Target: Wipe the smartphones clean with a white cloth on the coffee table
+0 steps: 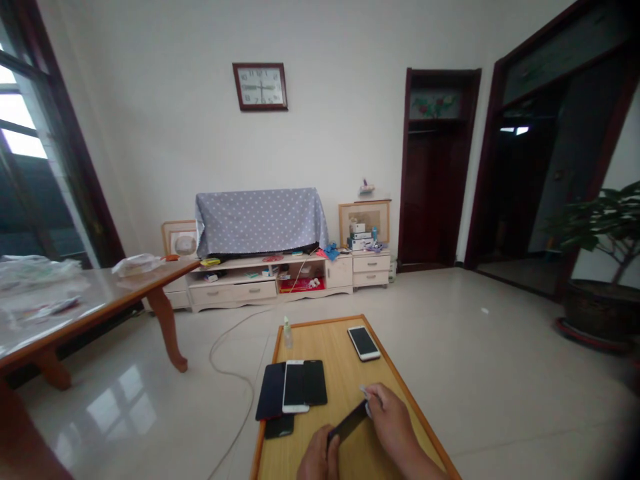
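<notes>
My left hand (pixel 319 456), low in the view, is closed around the near end of a dark smartphone (pixel 351 420), held tilted above the small wooden table (pixel 345 347). At the phone's far end my right hand (pixel 393 420) is closed on a small whitish piece (pixel 365 392), too small to tell whether it is cloth or tissue. It appears to touch the phone's edge there. Left of my hands lie a dark-blue phone (pixel 270 392), a white phone (pixel 295 387), a black phone (pixel 315 383) and another dark phone (pixel 280 427), partly overlapping.
Farther back on the table lie a white-framed phone (pixel 364 343) and a small clear bottle (pixel 287 333), which stands upright. A larger table (pixel 115 293) with plastic bags is on the left. A cable (pixel 240 375) crosses the floor. A potted plant (pixel 600 307) stands right.
</notes>
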The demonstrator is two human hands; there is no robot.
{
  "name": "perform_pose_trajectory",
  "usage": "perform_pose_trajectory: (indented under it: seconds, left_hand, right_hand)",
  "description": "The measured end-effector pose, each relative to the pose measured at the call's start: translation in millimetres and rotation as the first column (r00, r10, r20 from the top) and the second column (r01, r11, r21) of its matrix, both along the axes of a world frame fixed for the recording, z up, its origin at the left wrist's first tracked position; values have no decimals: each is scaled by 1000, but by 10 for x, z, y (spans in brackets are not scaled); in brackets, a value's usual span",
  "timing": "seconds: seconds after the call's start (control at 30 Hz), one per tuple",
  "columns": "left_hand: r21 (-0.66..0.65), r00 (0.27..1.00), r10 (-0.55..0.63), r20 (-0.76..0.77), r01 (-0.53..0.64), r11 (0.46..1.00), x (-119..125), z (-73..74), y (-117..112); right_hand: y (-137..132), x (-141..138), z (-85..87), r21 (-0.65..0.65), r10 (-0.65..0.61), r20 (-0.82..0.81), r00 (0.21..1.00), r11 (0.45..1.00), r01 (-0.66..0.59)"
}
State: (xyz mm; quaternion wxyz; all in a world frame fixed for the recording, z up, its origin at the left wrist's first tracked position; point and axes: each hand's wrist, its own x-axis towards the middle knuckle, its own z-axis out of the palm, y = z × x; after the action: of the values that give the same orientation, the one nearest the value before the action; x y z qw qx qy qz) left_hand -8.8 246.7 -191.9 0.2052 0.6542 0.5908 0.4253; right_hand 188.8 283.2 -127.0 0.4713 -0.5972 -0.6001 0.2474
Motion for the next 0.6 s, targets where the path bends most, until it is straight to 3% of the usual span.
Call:
perform_pose_trajectory:
  seconds: [0.1, 0.3, 0.43, 0.53, 0.6]
  left_hand:
    - [2, 999, -16, 41, 16, 1000, 7, 24, -24]
    - [-54, 992, -66, 105, 72, 996, 48, 236, -108]
    - [-64, 994, -36, 103, 43, 997, 60, 268, -111]
    - [-64, 997, -7, 78, 12, 998, 69, 255, -106]
    - [-54, 997, -17, 79, 22, 998, 76, 256, -111]
  right_hand:
    - [-153, -156, 4, 57, 82, 45, 996, 995, -85]
    - [-426, -572, -48, 55, 272, -8, 962, 961, -271]
    - [-341, -511, -21, 5, 197, -57, 979, 980, -197]
    - [-304, -438, -2, 29, 156, 22, 987, 987, -157]
    - [-351, -467, -8, 59, 202, 100, 974, 976, -209]
